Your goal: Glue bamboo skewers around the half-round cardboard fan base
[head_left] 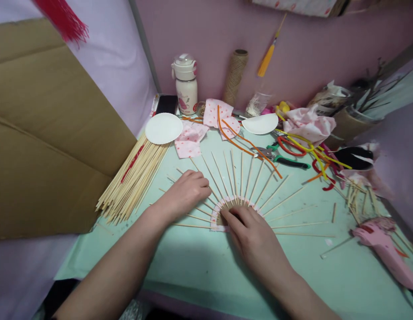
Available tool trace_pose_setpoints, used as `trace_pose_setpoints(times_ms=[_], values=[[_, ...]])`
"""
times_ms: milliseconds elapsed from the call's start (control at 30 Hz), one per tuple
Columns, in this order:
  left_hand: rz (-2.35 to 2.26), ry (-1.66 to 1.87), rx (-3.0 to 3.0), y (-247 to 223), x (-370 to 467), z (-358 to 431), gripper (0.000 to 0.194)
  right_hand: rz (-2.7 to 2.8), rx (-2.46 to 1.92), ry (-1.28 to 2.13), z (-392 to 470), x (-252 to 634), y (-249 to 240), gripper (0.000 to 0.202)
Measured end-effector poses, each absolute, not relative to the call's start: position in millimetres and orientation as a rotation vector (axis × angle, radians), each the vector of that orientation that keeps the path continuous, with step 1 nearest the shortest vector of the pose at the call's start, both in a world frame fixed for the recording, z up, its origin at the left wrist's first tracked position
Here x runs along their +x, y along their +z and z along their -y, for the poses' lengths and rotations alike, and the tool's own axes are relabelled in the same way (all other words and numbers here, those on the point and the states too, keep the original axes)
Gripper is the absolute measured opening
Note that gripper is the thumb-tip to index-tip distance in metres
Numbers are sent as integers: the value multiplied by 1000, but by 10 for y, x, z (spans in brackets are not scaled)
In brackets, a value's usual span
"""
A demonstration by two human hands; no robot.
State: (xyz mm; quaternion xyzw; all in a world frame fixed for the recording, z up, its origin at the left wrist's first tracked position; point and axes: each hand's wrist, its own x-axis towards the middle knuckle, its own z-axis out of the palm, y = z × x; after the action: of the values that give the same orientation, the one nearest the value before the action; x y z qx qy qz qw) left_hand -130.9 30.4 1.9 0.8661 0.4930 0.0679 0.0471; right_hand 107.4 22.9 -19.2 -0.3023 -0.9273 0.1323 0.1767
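Observation:
A half-round base (220, 228) with a pink patterned rim lies on the pale green table. Thin wooden sticks (249, 175) spread out from it like a fan. My left hand (189, 191) rests over the sticks on the left side, its fingers curled down around one or more of them; the fingertips are hidden. On the base lies my right hand (244, 224), with its fingers bent and thumb and fingertips touching the brown middle. Anything between those fingertips is too small to make out.
Left, a stick bundle (136, 178) lies beside a cardboard sheet (49, 133). Behind are white discs (164, 128), a bottle (186, 89), a twine roll (235, 78) and pink cloth (189, 140). Right are green-handled pliers (289, 161), red-handled scissors (291, 146) and a pink glue gun (386, 249).

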Motion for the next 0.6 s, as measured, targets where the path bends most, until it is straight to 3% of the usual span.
trace_pose_setpoints(times_ms=[600], values=[[-1622, 55, 2637, 55, -1263, -247, 15, 2612, -845, 335, -232, 1051, -197, 28]])
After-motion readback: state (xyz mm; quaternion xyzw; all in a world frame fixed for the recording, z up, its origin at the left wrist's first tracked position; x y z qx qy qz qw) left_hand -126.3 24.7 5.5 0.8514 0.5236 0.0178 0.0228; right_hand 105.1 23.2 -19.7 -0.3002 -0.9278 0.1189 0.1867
